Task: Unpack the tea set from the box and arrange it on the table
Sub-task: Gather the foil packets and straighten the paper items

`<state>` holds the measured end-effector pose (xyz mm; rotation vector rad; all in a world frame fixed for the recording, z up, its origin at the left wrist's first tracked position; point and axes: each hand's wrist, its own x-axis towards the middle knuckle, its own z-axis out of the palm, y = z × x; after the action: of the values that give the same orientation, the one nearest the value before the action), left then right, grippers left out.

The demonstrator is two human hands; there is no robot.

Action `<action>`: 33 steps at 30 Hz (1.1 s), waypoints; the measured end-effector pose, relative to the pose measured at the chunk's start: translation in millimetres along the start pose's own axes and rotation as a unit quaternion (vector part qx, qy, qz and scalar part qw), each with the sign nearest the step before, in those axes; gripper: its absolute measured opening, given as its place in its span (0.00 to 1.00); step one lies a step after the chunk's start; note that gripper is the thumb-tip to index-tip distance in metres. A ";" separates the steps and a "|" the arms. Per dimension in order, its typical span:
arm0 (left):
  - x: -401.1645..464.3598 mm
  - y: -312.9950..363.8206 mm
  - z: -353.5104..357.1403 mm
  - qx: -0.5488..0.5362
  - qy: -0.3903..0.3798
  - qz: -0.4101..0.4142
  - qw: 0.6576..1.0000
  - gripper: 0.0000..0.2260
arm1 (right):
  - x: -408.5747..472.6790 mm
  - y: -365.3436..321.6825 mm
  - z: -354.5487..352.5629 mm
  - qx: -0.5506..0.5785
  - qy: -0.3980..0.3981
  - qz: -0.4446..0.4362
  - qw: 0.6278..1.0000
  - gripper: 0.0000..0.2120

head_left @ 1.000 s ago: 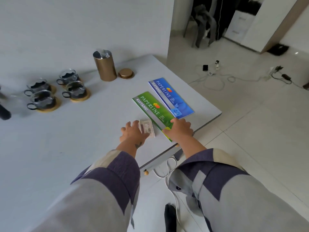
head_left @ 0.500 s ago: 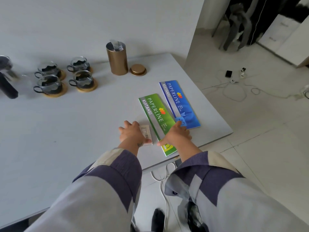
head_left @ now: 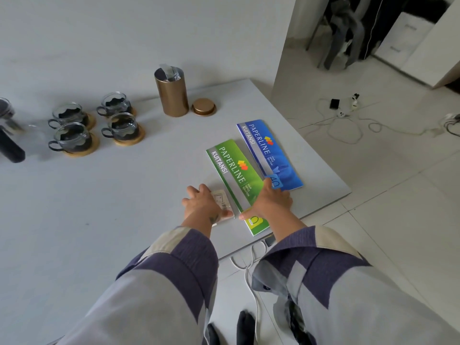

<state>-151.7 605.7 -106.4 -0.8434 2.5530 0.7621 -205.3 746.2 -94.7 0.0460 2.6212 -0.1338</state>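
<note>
Four glass cups (head_left: 72, 136) with dark holders are sitting on wooden coasters on the worktop (head_left: 99, 207); left hand (head_left: 202, 206) is lying flat on a packet (head_left: 222, 204), right hand (head_left: 270, 201) flat on the green booklet (head_left: 234, 170), neither gripping.

4 glass cups (head_left: 72, 135) upright on wood coasters, far left; glass teapot (head_left: 7, 125) at left edge, blurred.

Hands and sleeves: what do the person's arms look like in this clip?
Both hands, left hand and right hand, are bare, without gloves. The long sleeves are patchwork: light grey with dark purple and beige blocks. A small dark marking shows at the left wrist.
</note>
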 end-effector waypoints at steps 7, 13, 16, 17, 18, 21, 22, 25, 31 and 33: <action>2.3 -0.6 0.9 -0.062 -0.020 0.013 0.998 0.37 | -1.1 -3.7 3.6 0.136 0.064 -0.052 0.987 0.33; 10.6 13.8 -9.1 -0.201 -0.006 -0.007 0.980 0.22 | 11.8 0.7 -12.7 0.269 0.083 -0.114 0.953 0.17; 18.9 40.1 -22.3 -0.312 0.017 -0.023 0.950 0.17 | 29.3 9.3 -26.8 0.330 0.107 -0.112 0.931 0.12; 22.9 51.6 -26.7 -0.350 0.025 -0.024 0.936 0.17 | 36.1 13.1 -33.0 0.344 0.117 -0.110 0.925 0.11; 26.9 64.0 -30.4 -0.384 0.031 -0.023 0.923 0.16 | 42.4 17.2 -39.4 0.354 0.124 -0.111 0.920 0.10; 42.5 100.7 -34.0 -0.434 0.031 -0.018 0.900 0.22 | 62.7 30.4 -54.3 0.370 0.130 -0.109 0.914 0.10; 47.5 111.8 -33.6 -0.438 0.022 -0.018 0.899 0.27 | 70.3 34.6 -57.5 0.375 0.126 -0.107 0.912 0.11; 61.3 141.8 -27.9 -0.418 0.001 -0.021 0.908 0.34 | 95.2 44.7 -62.6 0.376 0.100 -0.100 0.916 0.13; 93.2 174.4 -3.6 -0.356 0.009 -0.041 0.934 0.27 | 141.5 63.0 -60.0 0.257 0.088 -0.076 0.959 0.17; 103.9 175.7 3.3 -0.293 0.016 -0.046 0.955 0.27 | 150.7 64.5 -65.7 0.198 0.110 -0.065 0.972 0.17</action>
<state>-340.8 681.0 -91.0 -1.1405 2.3068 1.5220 -364.8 818.3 -118.0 0.0286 2.7748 -0.7337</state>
